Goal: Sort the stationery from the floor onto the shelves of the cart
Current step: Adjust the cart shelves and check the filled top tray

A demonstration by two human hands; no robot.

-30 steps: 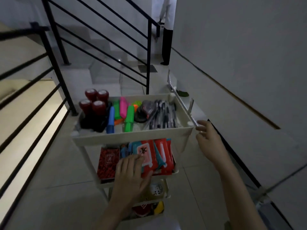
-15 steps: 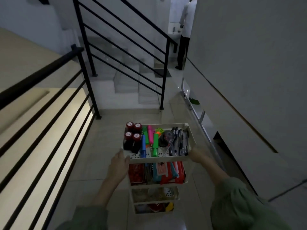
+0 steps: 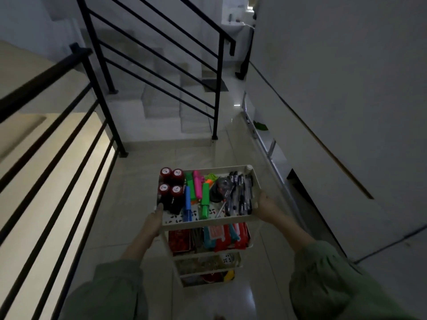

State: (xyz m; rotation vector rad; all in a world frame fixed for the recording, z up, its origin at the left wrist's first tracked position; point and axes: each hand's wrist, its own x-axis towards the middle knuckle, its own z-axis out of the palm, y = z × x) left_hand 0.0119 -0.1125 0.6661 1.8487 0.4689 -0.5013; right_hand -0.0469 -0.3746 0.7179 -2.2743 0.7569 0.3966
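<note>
White plastic forms the cart, whose top shelf is gripped at both near corners: the left hand is wrapped on the left corner with its fingers closed over the rim, and the right hand is closed on the right corner in the same way, though its fingertips are hidden behind the rim. Just beyond the left fingers stand four red-capped bottles; further toward the right hand lie a blue marker, green and pink highlighters, a dark round item that cannot be identified, and a bundle of black pens just beside the right fingers. Below both hands, red and teal packets are packed on the second shelf, and small items, too dim to name, fill the two lowest shelves. No stationery is seen loose on the floor around the cart. The sorting is therefore judged to be essentially finished, with every shelf loaded; what appears to remain is only moving or positioning the cart, care being needed near the black railing and the stairs.
</note>
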